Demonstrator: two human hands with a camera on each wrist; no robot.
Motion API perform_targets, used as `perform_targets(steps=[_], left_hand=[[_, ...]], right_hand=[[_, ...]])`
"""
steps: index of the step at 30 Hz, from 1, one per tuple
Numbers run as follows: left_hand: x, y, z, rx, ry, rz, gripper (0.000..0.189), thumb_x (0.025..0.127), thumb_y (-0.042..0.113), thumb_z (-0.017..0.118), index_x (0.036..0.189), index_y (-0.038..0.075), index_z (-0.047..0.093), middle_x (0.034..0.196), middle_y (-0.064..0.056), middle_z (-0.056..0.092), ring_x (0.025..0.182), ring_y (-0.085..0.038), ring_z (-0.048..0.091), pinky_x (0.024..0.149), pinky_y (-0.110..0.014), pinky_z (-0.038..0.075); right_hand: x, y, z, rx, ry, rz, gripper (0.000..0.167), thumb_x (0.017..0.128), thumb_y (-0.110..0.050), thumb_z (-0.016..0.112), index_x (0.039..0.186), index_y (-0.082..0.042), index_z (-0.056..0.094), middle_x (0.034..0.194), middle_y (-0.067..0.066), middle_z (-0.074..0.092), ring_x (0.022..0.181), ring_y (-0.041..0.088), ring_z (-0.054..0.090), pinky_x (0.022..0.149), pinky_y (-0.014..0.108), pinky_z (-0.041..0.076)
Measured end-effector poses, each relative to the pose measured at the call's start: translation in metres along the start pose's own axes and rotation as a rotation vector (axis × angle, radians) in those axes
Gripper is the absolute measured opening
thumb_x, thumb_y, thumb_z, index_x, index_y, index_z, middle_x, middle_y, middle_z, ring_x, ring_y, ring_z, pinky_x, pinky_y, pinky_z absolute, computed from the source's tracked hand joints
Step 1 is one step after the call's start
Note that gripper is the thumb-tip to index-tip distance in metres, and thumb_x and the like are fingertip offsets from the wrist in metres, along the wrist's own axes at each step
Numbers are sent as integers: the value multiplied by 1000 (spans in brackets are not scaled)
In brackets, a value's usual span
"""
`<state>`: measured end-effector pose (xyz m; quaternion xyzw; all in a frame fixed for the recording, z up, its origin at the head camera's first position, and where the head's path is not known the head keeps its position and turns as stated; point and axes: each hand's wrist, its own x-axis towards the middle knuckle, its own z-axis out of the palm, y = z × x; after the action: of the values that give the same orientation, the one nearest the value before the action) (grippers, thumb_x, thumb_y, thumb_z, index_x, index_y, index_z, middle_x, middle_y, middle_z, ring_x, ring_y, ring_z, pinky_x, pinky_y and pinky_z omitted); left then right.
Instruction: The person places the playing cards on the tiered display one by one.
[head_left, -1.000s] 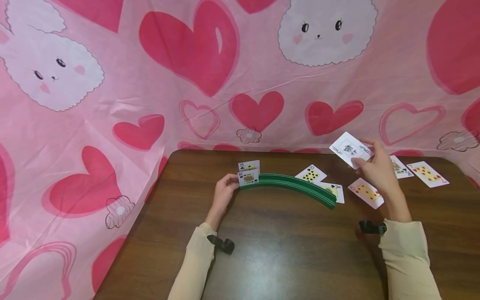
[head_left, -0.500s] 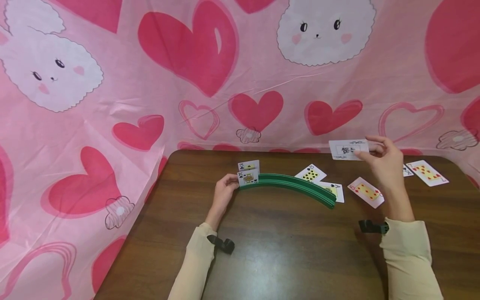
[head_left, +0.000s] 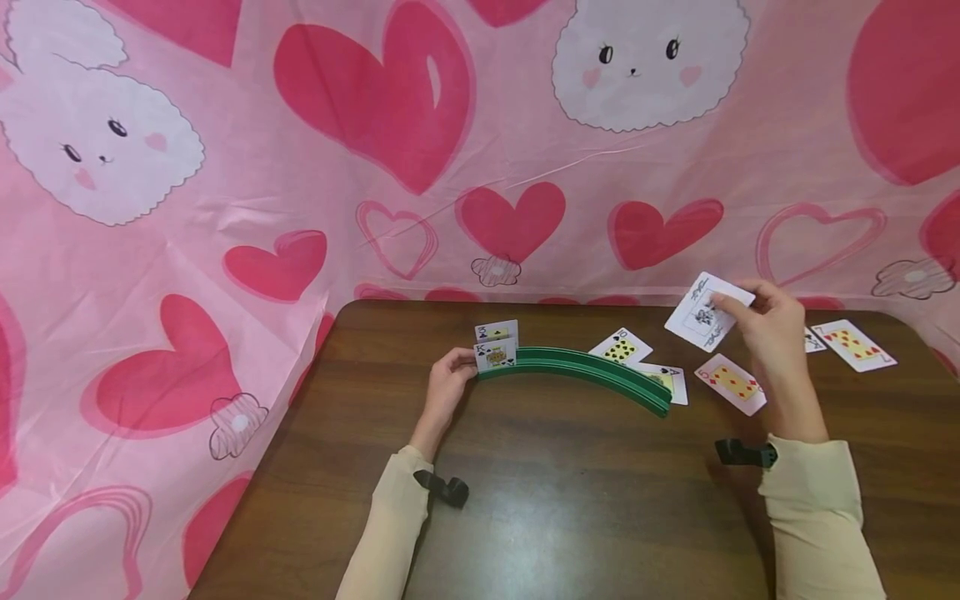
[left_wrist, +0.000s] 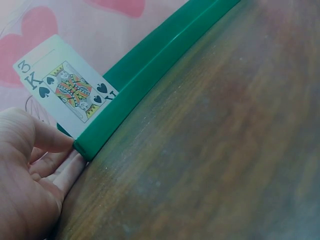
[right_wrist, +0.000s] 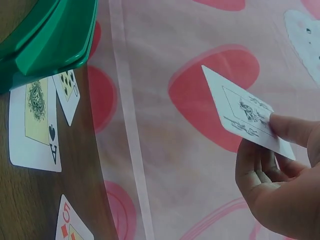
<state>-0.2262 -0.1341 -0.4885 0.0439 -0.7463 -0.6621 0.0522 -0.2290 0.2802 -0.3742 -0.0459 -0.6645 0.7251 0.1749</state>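
Tilted now from the flatter lie it had half a second ago, the joker card [head_left: 708,311] hangs above the far right part of the table, pinched at its edge between thumb and fingers of the right hand [head_left: 772,329], face toward the person. Below and just to the left of that hand a red five of diamonds [head_left: 731,383] lies face up on the brown table [head_left: 585,500], with an ace of spades [head_left: 670,382] and a ten of spades [head_left: 621,347] further left beside the curved green card holder [head_left: 585,373], and a seven of diamonds [head_left: 853,344] to its right. Well apart on the left, the left hand [head_left: 447,385] rests with loosely bent fingers touching the holder's end, right by the king of spades [head_left: 496,355] standing in the slot in front of a three [head_left: 497,331].
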Motion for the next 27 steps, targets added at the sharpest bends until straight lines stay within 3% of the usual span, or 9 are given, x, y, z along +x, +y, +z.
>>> perform_targets(steps=[5,11,12,14,17,20,23,27], left_hand=[[0,1,0,4,2,3,20,94,-7,60,111,-8,70,116,-19,72,107,-26,65,91,-34,51],[0,-1,-1,12,4,21,20,93,-7,59,110,-9,69,114,-21,72,106,-27,66,90,-33,51],[0,-1,-1,10,5,19,20,93,-7,59,110,-9,70,114,-20,72,106,-26,66,90,-33,51],[0,-1,-1,8,4,14,20,93,-7,59,110,-9,70,114,-20,72,106,-26,65,90,-32,51],[0,-1,-1,8,4,9,20,93,-8,59,110,-8,70,115,-20,72,106,-26,65,90,-33,51],[0,-1,-1,6,3,3,20,93,-8,59,111,-8,70,115,-20,72,107,-26,65,91,-33,50],[0,-1,-1,4,2,5,20,94,-7,59,111,-9,70,116,-20,72,107,-26,65,91,-33,50],[0,-1,-1,3,1,9,20,94,-8,59,111,-9,70,116,-20,72,107,-27,65,91,-33,50]], right_hand=[[3,3,0,4,-29,-28,29,89,9,72,97,-19,74,85,-9,70,71,2,64,61,13,52],[3,4,-2,-431,-95,-152,40,96,-1,64,135,-7,67,94,-18,59,82,0,57,66,10,46],[3,4,-2,-487,-89,-157,38,97,-4,64,135,-6,66,93,-18,58,83,1,55,66,10,45],[2,4,-1,-500,-83,-137,27,98,-8,64,124,-4,69,92,-18,57,86,3,52,66,11,44],[2,4,-1,-407,-81,-77,7,98,-8,66,103,-12,69,85,-15,58,80,4,54,63,12,46],[2,4,-3,-238,-99,-24,12,97,-4,67,95,-16,66,79,-13,64,67,3,60,59,13,50],[2,5,-3,-52,-105,11,14,94,3,70,93,-10,67,76,-8,69,56,6,65,56,17,54],[1,6,-1,106,-103,36,19,91,9,71,103,-6,68,82,-3,73,66,8,71,59,23,57]])
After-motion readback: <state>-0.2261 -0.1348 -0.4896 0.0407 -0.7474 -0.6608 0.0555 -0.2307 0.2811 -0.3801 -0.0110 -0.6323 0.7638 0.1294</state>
